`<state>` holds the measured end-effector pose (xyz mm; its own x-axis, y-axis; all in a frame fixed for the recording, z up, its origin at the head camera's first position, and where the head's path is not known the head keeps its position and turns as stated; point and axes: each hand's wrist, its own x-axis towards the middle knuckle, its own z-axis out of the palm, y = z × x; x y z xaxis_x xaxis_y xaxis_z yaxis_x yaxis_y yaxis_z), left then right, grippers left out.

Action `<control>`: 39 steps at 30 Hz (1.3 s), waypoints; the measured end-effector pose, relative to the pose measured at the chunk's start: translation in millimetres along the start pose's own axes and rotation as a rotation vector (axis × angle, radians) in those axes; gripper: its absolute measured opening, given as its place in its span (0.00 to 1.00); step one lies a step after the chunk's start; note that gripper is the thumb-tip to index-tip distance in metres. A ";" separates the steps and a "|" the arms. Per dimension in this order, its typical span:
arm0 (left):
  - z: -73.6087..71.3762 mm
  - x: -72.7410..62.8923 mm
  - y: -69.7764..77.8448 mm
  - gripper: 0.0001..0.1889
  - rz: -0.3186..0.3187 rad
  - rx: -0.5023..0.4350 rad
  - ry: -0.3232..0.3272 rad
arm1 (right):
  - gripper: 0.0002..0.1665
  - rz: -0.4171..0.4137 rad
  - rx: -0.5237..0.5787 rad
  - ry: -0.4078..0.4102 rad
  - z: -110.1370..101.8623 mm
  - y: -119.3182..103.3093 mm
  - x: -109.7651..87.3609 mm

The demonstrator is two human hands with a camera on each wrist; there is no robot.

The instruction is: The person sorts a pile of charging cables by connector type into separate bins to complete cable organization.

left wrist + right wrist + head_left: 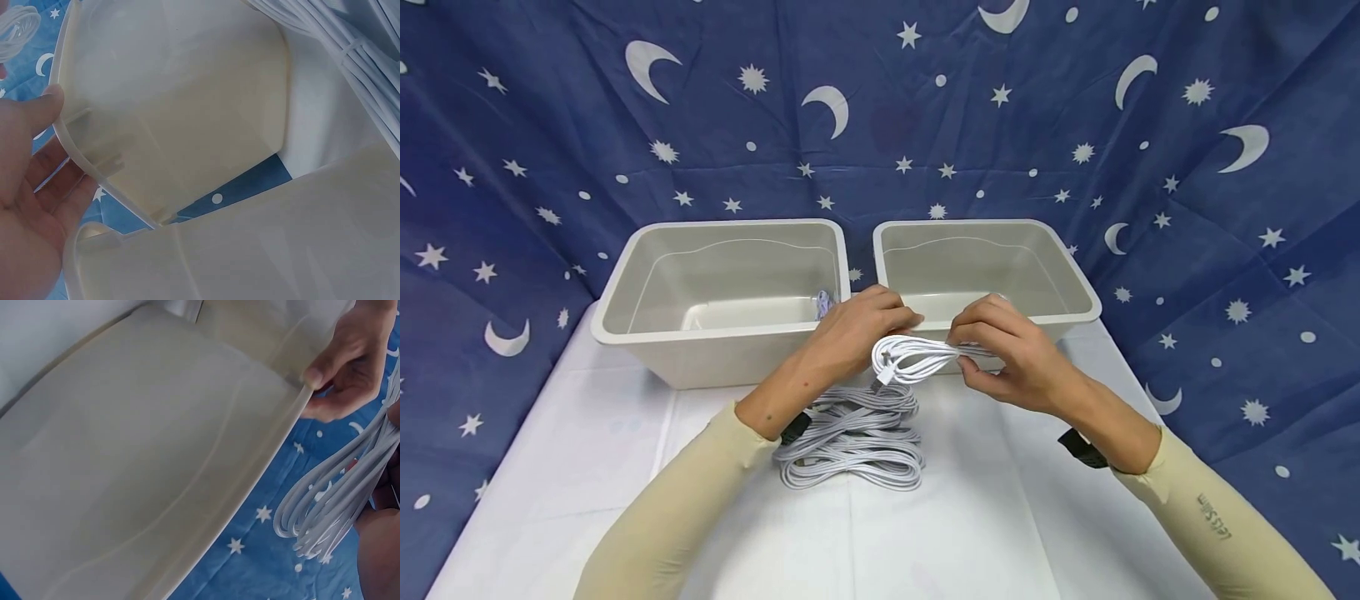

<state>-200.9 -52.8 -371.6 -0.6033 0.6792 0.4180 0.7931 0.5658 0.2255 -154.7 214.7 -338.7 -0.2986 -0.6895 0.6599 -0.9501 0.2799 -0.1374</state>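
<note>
My left hand (859, 327) holds the near left corner of the right grey bin (977, 258), thumb on one side of the rim and fingers on the other, as the right wrist view shows. In my right hand (1015, 357) is a coiled white cable (917, 358), pinched at its right end between thumb and fingers. The cable's loops and a connector stick out to the left, in front of the bin. Below the left forearm lies a pile of coiled white cables (857, 446) on the table.
A second grey bin (700, 360) stands to the left, with a small cable bundle (824, 305) inside by its right wall. White cloth (955, 525) covers the table. A blue curtain (880, 125) with moons and stars hangs behind and at both sides.
</note>
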 end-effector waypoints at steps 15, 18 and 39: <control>2.1 3.9 0.1 0.09 0.023 0.052 0.022 | 0.13 0.103 -0.022 0.014 -15.8 28.4 -12.8; 2.5 4.6 0.7 0.06 0.032 0.068 0.023 | 0.13 0.124 -0.022 0.031 -18.3 34.9 -15.8; 0.2 0.3 -1.4 0.08 0.009 -0.009 0.011 | 0.18 0.327 -0.058 0.012 -23.7 69.4 -32.3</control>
<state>-202.2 -53.3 -372.0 -0.5949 0.6793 0.4297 0.7995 0.5552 0.2292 -208.9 272.2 -352.0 -0.5854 -0.5495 0.5962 -0.7975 0.5227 -0.3013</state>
